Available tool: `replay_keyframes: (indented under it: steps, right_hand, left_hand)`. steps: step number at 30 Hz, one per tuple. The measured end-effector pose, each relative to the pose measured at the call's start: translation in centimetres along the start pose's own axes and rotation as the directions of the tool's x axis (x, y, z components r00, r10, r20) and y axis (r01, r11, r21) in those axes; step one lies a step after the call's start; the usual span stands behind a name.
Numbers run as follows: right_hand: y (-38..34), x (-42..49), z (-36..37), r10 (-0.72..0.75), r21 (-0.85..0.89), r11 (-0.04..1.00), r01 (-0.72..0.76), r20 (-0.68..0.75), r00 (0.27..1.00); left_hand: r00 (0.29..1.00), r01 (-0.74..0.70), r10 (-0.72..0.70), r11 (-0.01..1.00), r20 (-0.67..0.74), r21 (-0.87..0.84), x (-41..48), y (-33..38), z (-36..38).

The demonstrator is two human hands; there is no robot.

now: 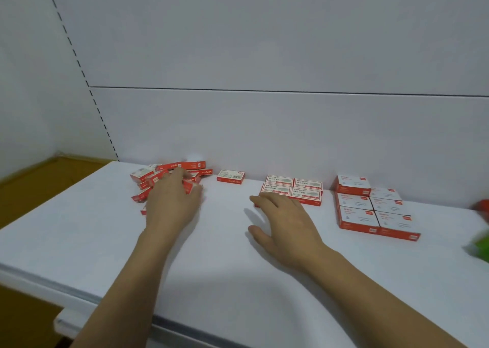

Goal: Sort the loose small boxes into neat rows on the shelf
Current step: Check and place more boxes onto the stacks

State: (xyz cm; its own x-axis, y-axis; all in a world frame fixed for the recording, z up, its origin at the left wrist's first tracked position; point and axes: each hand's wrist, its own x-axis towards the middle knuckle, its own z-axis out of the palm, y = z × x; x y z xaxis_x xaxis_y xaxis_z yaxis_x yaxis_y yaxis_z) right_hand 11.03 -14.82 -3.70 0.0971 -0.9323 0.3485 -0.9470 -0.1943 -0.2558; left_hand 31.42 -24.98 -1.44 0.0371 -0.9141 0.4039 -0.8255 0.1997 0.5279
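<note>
Forearms stretch across the shelf (pixel 232 273). Left hand (pixel 172 202) curls into the loose pile (pixel 148 175), grip unclear. Right hand (pixel 288 215) lies flat, empty, touching the neat block (pixel 293 186) of 4. Most boxes look unsorted.

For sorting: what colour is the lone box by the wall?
Red-and-white small box, head view.
</note>
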Motion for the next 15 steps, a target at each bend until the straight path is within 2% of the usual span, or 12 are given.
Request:
replay_keyframes:
  steps: [5, 9, 12, 15]
  right_hand:
    - [0.7, 0.6, -0.7, 0.090, 0.105, 0.991, -0.084, -0.057, 0.994]
    - [1.8, 1.0, -2.3, 0.176, 0.236, 0.961, -0.141, -0.134, 0.975]
    - [2.6, 1.4, -3.4, 0.189, 0.272, 0.952, -0.140, -0.162, 0.969]
    - [3.7, 1.6, -4.4, 0.197, 0.288, 0.947, -0.144, -0.162, 0.967]
  left_hand:
    - [0.978, -0.047, 0.119, 0.927, 0.173, -0.372, -1.5, 3.8, -0.1]
    - [0.932, -0.022, 0.233, 0.803, 0.279, -0.596, -2.0, 5.8, 1.2]
    - [0.908, -0.013, 0.283, 0.756, 0.309, -0.655, -1.8, 7.4, 1.7]
    - [0.875, -0.023, 0.335, 0.751, 0.350, -0.660, -1.1, 9.0, 1.9]
